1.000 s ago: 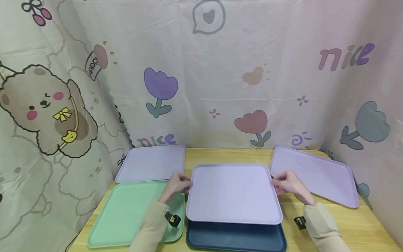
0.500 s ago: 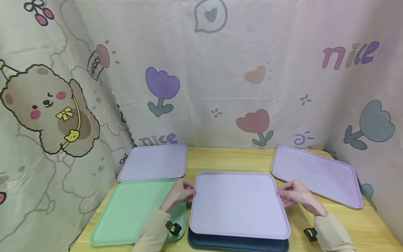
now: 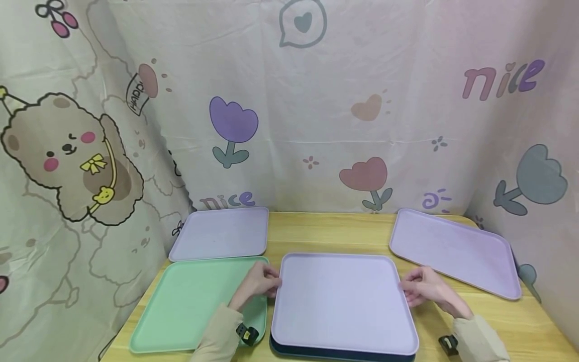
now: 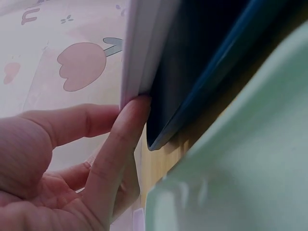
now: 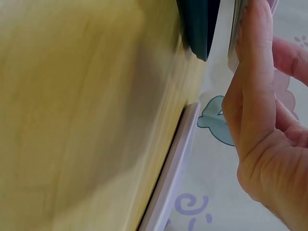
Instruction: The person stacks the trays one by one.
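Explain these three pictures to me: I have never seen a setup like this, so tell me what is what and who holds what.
There is no machine here: a person works with two bare hands and wears three cameras. The wide picture comes from the head and looks down at a wooden table with cartoon curtains behind it. The two close, blurry pictures come from cameras on the left and right wrists.

Five trays are on the table: a green tray at the left, a lilac tray behind it, a pinkish-lilac tray at the right, and in the middle a lavender tray over a dark blue tray.

The left hand pinches the lavender tray's left edge; the right hand takes its right edge. The wrist views show a gap between it and the blue tray.
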Demonstrator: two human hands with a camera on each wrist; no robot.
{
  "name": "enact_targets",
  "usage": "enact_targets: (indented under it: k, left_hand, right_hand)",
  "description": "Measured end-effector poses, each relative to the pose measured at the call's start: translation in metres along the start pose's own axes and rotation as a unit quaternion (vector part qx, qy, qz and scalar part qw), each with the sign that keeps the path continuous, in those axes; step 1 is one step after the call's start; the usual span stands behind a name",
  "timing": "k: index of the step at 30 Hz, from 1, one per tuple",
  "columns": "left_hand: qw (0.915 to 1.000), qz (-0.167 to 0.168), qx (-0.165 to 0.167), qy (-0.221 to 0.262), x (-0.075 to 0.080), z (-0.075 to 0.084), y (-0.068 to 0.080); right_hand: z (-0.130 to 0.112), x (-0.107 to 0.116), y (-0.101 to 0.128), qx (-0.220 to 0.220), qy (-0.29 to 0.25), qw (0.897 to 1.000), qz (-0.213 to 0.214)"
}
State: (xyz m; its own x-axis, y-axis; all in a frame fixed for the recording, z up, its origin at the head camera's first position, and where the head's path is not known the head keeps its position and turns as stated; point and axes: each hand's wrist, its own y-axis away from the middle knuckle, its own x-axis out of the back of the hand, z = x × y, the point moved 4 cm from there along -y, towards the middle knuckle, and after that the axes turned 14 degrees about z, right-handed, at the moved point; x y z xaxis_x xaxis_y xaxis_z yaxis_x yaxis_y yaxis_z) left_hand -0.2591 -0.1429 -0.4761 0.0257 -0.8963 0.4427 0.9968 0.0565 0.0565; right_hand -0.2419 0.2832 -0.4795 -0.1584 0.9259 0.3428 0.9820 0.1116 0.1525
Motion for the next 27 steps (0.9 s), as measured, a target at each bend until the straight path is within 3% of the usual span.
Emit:
enact_targets:
  k: [13, 27]
  left_hand:
    - [0.9998, 0.0, 0.009, -0.016, -0.0012, -0.0036, 0.0085]
    - [0.9998, -0.008, 0.003, -0.018, -0.0029, -0.0076, 0.0059]
  right_hand:
    - [0.0052, -0.0039, 0.0038, -0.005, -0.013, 1.0, -0.014]
    - [0.0101, -0.0077, 0.0041, -0.005, -0.001, 1.0, -0.017]
